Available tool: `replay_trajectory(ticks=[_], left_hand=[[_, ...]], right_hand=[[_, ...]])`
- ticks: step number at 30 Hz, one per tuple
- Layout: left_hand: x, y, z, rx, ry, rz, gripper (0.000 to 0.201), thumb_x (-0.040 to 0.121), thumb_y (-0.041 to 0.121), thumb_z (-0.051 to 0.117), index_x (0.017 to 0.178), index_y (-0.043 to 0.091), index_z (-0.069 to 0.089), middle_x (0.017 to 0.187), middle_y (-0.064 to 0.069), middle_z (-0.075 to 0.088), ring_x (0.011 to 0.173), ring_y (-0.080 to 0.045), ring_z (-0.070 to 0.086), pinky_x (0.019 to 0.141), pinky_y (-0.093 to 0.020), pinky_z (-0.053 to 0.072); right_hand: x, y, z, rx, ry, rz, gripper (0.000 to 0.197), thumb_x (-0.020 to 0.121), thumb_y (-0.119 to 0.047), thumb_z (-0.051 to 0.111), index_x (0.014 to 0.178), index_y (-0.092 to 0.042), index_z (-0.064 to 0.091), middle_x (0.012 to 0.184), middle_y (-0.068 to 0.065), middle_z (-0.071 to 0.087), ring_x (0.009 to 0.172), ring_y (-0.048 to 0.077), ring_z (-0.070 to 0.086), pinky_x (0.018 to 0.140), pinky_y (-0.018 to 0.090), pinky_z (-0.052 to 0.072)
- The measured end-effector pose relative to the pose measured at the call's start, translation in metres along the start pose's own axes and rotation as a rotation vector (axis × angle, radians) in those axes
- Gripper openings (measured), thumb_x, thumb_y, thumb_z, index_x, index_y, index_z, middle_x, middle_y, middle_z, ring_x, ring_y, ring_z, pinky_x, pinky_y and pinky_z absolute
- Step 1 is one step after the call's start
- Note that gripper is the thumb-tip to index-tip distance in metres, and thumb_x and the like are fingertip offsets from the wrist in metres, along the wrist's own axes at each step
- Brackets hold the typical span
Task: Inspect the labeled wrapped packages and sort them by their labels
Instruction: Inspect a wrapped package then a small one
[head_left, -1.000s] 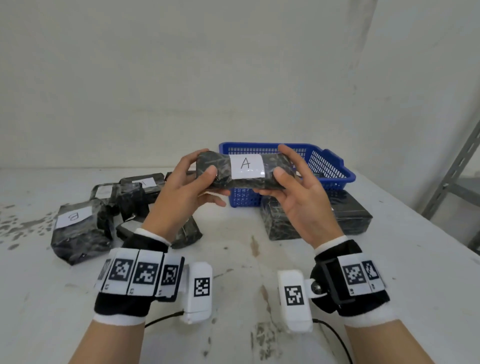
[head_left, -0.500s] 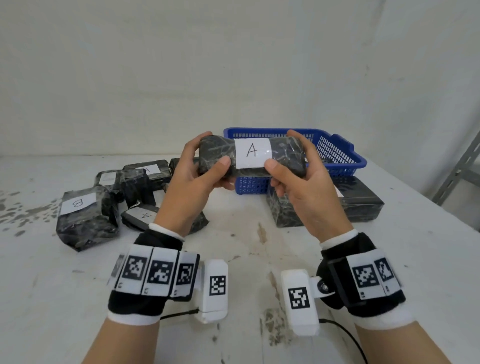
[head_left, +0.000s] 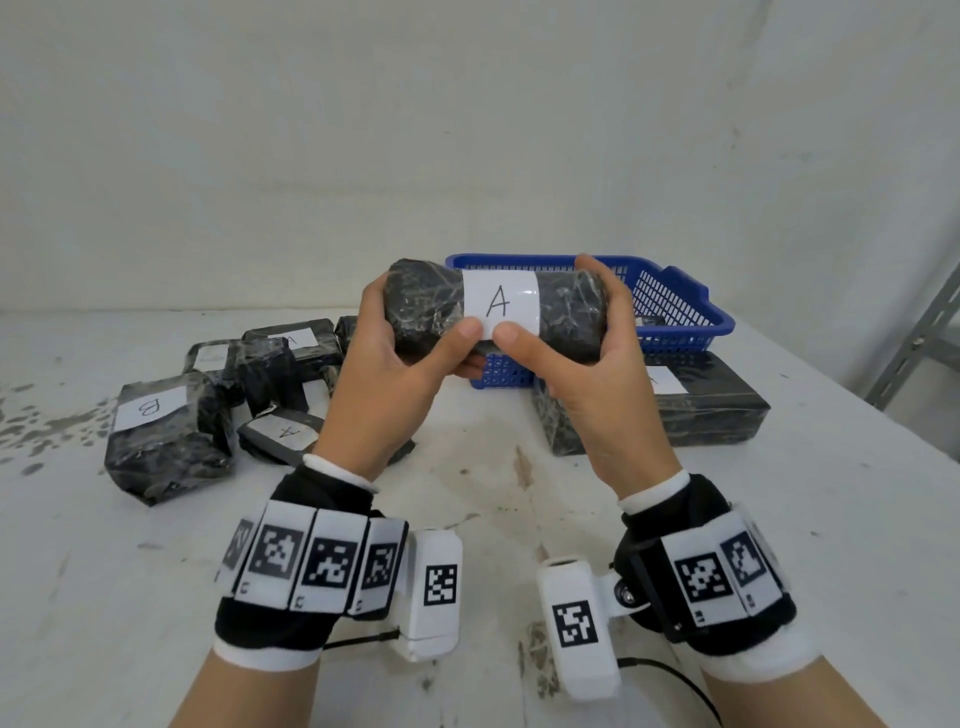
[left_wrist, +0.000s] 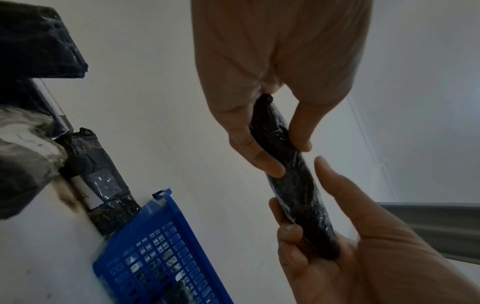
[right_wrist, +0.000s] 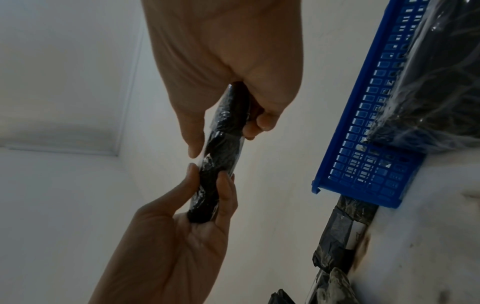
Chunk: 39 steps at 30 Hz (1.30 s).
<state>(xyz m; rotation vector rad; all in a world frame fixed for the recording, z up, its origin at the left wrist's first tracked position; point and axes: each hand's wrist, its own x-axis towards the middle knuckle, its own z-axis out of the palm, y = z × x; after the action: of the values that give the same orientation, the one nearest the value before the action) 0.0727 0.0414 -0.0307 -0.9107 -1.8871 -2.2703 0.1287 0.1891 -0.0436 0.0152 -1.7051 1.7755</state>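
A black wrapped package (head_left: 426, 306) with a white label marked A is held level above the table, label facing me. My left hand (head_left: 400, 358) grips its left end and my right hand (head_left: 582, 358) grips its right end, both thumbs at the label's lower edge. From below, the left wrist view shows the thin package (left_wrist: 293, 174) between my left hand (left_wrist: 324, 226) and right hand (left_wrist: 272, 102). The right wrist view shows the package (right_wrist: 223, 148) the same way. Behind it stands a blue basket (head_left: 675, 306).
A package labeled B (head_left: 161, 436), a flat one marked A (head_left: 283, 434) and several more (head_left: 291, 343) lie at the left. A large black package (head_left: 691, 410) lies in front of the basket. A metal shelf frame (head_left: 924, 338) stands right of the table edge.
Both hands have lifted the A package higher and closer to me. The thumbs have slid inward to the label's lower edge.
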Motion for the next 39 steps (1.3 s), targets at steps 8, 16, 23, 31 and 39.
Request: replay_trajectory(ticks=[8,16,23,31,39], left_hand=[[0.001,0.002,-0.001,-0.163,0.010,-0.032,0.050,0.093,0.020,0.058,0.135,0.004,0.038,0.111,-0.016,0.065,0.074,-0.023,0.068,0.068,-0.029,0.057],[0.004,0.002,-0.006,-0.227,0.033,-0.071,0.036,0.102,0.013,0.039,0.135,-0.001,0.039,0.099,-0.013,0.068,0.069,-0.025,0.068,0.066,-0.030,0.059],[0.004,0.005,-0.008,-0.229,0.034,-0.073,0.045,0.098,0.020,0.045,0.137,-0.002,0.038,0.102,-0.017,0.067,0.071,-0.025,0.068,0.067,-0.030,0.059],[-0.001,0.004,-0.004,-0.015,0.022,-0.009,0.067,0.075,0.025,0.070,0.132,0.006,0.041,0.108,-0.013,0.066,0.076,-0.016,0.070,0.069,-0.025,0.057],[-0.004,0.007,-0.003,0.070,0.039,0.021,0.061,0.072,0.035,0.072,0.124,0.018,0.043,0.100,-0.009,0.067,0.071,-0.018,0.067,0.055,-0.025,0.053]], right_hand=[[0.002,-0.001,-0.002,0.011,-0.006,-0.017,0.083,0.069,-0.036,0.080,0.143,-0.033,0.042,0.127,0.005,0.063,0.096,0.010,0.065,0.074,0.019,0.053],[0.007,0.001,-0.007,0.103,-0.062,0.035,0.066,0.084,-0.036,0.070,0.145,-0.027,0.045,0.103,0.003,0.069,0.069,0.012,0.059,0.065,0.027,0.050],[0.008,0.000,-0.009,0.166,-0.068,0.066,0.040,0.102,-0.022,0.054,0.143,-0.023,0.050,0.103,0.001,0.069,0.071,0.015,0.059,0.065,0.030,0.051],[0.000,-0.006,-0.003,0.028,-0.041,0.020,0.079,0.075,-0.036,0.074,0.146,-0.028,0.041,0.117,0.004,0.066,0.084,0.011,0.063,0.070,0.021,0.053],[-0.005,-0.006,0.005,0.034,-0.009,-0.037,0.075,0.073,-0.022,0.082,0.136,-0.029,0.042,0.129,0.003,0.062,0.113,0.016,0.067,0.092,0.036,0.059]])
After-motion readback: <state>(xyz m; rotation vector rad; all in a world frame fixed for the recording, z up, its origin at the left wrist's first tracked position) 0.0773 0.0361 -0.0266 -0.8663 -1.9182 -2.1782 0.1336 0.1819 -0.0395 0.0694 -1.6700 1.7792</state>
